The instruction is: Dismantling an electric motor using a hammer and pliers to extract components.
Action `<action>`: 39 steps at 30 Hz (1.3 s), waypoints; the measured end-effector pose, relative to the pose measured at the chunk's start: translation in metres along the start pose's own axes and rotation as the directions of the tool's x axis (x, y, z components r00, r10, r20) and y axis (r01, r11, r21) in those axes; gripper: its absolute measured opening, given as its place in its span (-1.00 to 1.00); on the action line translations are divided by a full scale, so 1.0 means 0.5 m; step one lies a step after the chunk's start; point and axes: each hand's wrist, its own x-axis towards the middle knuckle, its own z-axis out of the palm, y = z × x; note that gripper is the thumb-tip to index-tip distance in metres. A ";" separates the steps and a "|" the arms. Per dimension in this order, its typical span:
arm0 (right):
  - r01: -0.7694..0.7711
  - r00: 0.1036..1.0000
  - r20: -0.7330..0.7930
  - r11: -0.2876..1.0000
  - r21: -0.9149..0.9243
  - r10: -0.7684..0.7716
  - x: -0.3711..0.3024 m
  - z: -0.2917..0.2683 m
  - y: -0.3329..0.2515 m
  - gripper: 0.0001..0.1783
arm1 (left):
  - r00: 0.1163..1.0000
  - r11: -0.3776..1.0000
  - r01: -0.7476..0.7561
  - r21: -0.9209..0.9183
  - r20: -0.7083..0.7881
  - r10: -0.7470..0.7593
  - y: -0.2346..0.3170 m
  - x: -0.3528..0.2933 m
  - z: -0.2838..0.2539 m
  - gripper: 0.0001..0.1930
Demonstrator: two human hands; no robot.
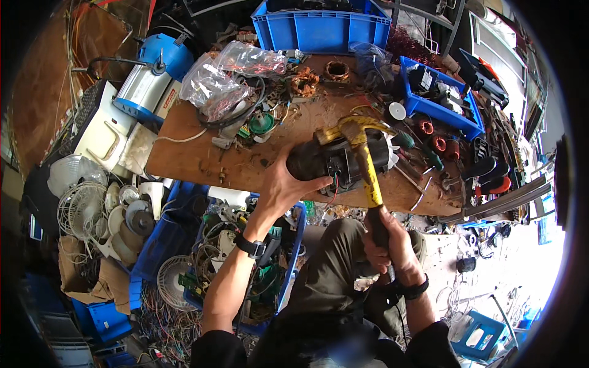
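While tight, right grip point(397, 240) around hammer point(367, 170).

I see left hand point(283, 187) gripping dark housing point(308, 162) — right hand point(394, 244) holding hammer point(367, 168) over it — blue crate point(320, 32) beyond it.

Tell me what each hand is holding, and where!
The right hand holds a hammer by its dark grip; the left hand holds a motor around its left end.

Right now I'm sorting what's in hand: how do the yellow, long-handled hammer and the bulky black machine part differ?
The yellow hammer is long and slender; the black machine part is thick and bulky. The right hand grips the yellow hammer; the left hand holds the black machine part. Both are held one-handed.
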 end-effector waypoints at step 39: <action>0.096 0.995 -0.033 0.977 0.191 -0.092 -0.035 -0.087 0.080 -0.37 | 0.987 0.830 0.157 -0.535 0.111 -0.115 -0.057 -0.062 -0.049 -0.30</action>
